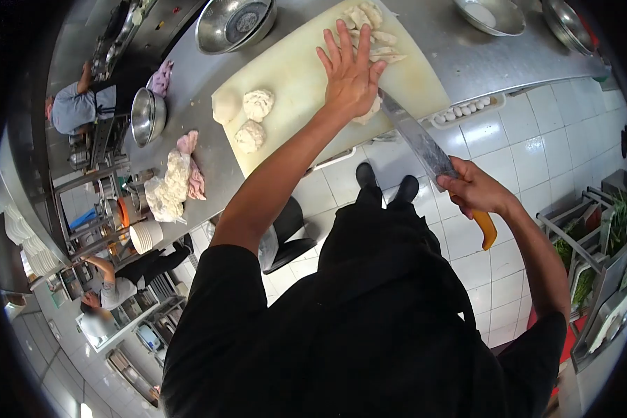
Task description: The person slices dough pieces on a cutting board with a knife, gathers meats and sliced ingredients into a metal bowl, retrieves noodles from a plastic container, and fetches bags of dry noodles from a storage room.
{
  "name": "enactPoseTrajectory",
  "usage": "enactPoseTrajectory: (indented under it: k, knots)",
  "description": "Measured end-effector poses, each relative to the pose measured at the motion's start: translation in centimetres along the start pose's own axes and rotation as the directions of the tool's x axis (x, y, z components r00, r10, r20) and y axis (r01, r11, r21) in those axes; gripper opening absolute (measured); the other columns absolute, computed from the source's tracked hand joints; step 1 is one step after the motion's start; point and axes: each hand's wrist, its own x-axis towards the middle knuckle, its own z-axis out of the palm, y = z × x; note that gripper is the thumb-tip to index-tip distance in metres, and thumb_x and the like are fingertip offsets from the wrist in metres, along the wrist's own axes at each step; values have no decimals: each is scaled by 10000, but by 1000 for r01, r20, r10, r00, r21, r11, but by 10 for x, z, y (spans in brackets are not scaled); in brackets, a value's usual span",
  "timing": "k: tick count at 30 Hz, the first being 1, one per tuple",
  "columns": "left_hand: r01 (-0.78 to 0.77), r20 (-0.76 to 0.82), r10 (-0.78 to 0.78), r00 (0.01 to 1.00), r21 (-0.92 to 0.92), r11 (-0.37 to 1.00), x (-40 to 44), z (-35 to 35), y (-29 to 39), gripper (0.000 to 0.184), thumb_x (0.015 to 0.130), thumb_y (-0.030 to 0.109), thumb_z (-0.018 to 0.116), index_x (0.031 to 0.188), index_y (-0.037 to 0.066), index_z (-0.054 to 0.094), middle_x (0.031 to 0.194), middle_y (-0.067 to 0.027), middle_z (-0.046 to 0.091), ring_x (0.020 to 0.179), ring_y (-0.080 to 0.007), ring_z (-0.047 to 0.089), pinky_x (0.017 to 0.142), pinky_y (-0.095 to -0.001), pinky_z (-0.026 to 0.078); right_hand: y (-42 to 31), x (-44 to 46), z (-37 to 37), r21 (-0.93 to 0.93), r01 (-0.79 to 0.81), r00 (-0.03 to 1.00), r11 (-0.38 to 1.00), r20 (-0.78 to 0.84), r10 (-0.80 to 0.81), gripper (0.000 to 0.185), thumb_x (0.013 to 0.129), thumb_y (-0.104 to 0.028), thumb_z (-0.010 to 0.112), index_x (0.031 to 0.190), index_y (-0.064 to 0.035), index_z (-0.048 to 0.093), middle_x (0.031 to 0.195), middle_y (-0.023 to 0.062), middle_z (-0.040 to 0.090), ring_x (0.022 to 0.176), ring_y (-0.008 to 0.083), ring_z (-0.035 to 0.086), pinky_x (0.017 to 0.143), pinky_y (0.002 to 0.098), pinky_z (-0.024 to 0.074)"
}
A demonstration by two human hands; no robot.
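Black short-sleeved clothing [341, 348] of soft, matt cloth fills the nearest part of the view. Beyond it, to the right, the right hand [475, 187] has its fingers wrapped around a long broad-bladed steel knife with a curved yellow handle [421, 143]; pale smears dull the metal. White oval eggs [463, 110] lie in a shallow tray just below the table edge. Across the thick cream-coloured cutting board [299, 63], the left hand [354, 80] is palm down, fingers spread wide and gripping nothing; whether its palm presses on anything cannot be told. Blade tip and left palm lie very near each other, so good practice would be to curl the fingertips back, turn the edge away from the wrist and keep the blade low and steady. Soft, tacky-looking material would probably part more cleanly under one even stroke than under sawing. At the board's left, two rough-surfaced pale dough-like rounds [258, 104] lie beside a smoother pale rounded lump [226, 108]; at its far end are irregular, folded pale dough-like pieces [364, 17]. Farther left, a wide shiny steel bowl [209, 31] rests on the brushed-metal table [425, 17].
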Motion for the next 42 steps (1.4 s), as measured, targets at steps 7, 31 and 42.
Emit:
enactPoseTrajectory:
  k: [7, 31, 42]
  knots:
    - [18, -28, -18, 999, -9, 1000, -1, -8, 5, 627, 944, 402, 380, 1464, 135, 153, 1489, -274, -43, 1339, -528, -37, 1042, -645, -6, -10, 15, 0, -54, -13, 999, 998, 43, 15, 205, 961, -251, 462, 974, -52, 411, 525, -13, 385, 359, 80, 400, 385, 242, 383]
    - [-39, -56, 44, 997, 87, 995, 4, -17, 8, 656, 928, 362, 444, 1460, 117, 150, 1485, -275, 55, 1357, -479, 63, 1081, -591, 85, -18, 54, 48, 40, 66, 998, 997, -25, -65, 242, 948, -198, 478, 1085, -30, 370, 541, 1, 405, 361, 90, 411, 357, 244, 393]
    - [-474, 381, 526, 760, -228, 850, -8, -104, -22, 599, 716, 151, 706, 1279, 120, 503, 1357, -114, 430, 1299, -279, 342, 1059, -424, 288, -43, 24, 86, -823, -34, 782, 567, -375, -498, 155, 878, -143, 511, 962, -43, 427, 715, 275, 603, 691, 456, 594, 632, 547, 459]
